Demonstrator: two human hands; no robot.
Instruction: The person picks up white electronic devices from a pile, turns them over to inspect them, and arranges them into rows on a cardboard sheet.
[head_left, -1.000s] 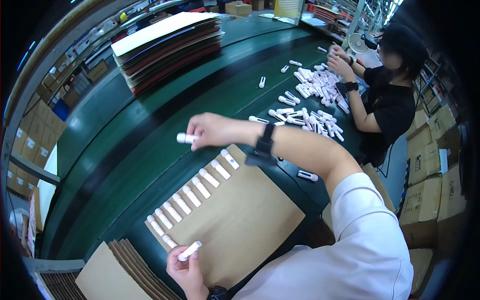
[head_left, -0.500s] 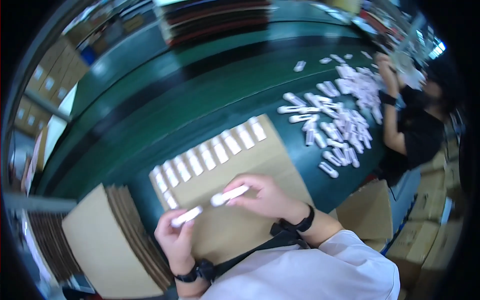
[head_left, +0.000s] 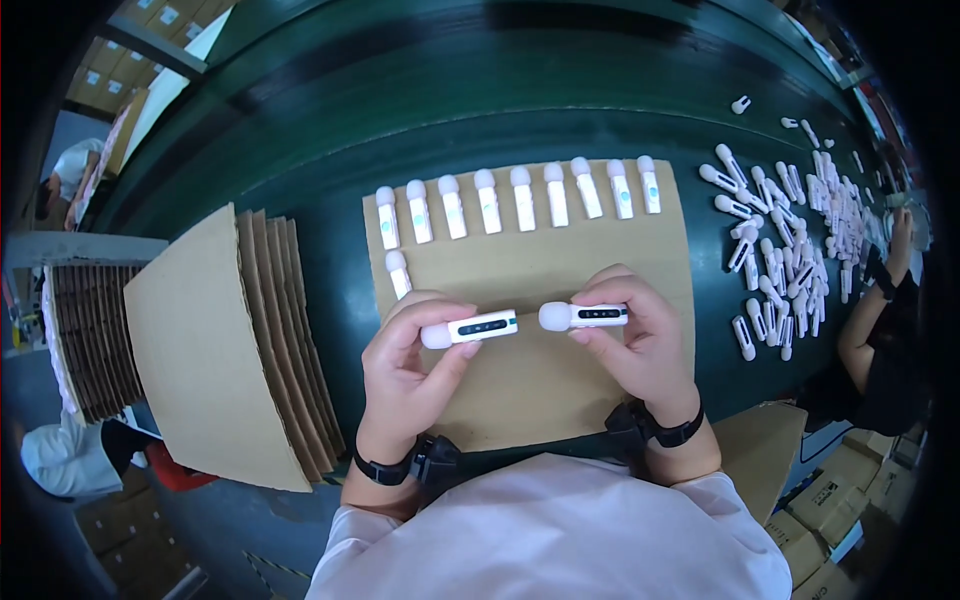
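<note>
My left hand (head_left: 405,365) is closed around a small white wand massager (head_left: 482,327), its round head to the left and its black button panel facing up. Level with it, my right hand (head_left: 645,350) pinches a second white massager (head_left: 597,314), panel also up and round head pointing left. A short gap separates the two. Both are held above a brown cardboard sheet (head_left: 540,400). Along the sheet's far edge stands a row of several massagers (head_left: 521,200), heads pointing away from me. One more massager (head_left: 398,272) begins a second row at the left, just beyond my left hand.
A loose heap of massagers (head_left: 785,270) covers the right part of the green table (head_left: 450,100). A co-worker's arm (head_left: 870,320) reaches in beyond it. Upright cardboard sheets (head_left: 195,350) stand to the left. Cartons (head_left: 830,500) are at lower right; another person (head_left: 70,460) is at lower left.
My view has turned, so the cardboard sheet now appears straighter and further right. Both massagers have been brought level, and their black panels now show. Each hand keeps its hold.
</note>
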